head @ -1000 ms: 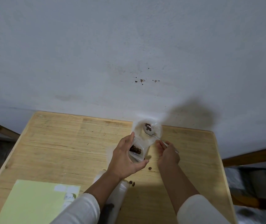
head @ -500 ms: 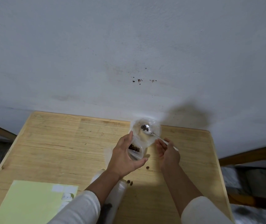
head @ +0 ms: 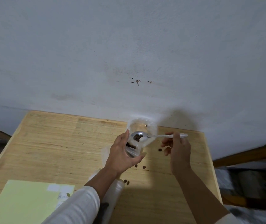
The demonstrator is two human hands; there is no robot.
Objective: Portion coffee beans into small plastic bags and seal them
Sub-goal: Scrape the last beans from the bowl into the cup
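Observation:
My left hand grips a small clear plastic bag with several coffee beans inside, held above the wooden table. My right hand pinches the handle of a metal spoon. The spoon's bowl carries several beans and hovers just over the small bag's mouth. Behind the spoon stands a larger clear plastic bag at the table's far edge, its contents hard to make out.
Loose beans lie scattered on the table near my hands. A pale green sheet with small labels lies at the front left. A roll of clear plastic lies under my left forearm. The wall rises right behind the table.
The spoon came out of the larger bag and moved toward me over the small bag. My right hand shifted right and turned the handle sideways. Another loose bean now lies near my right hand.

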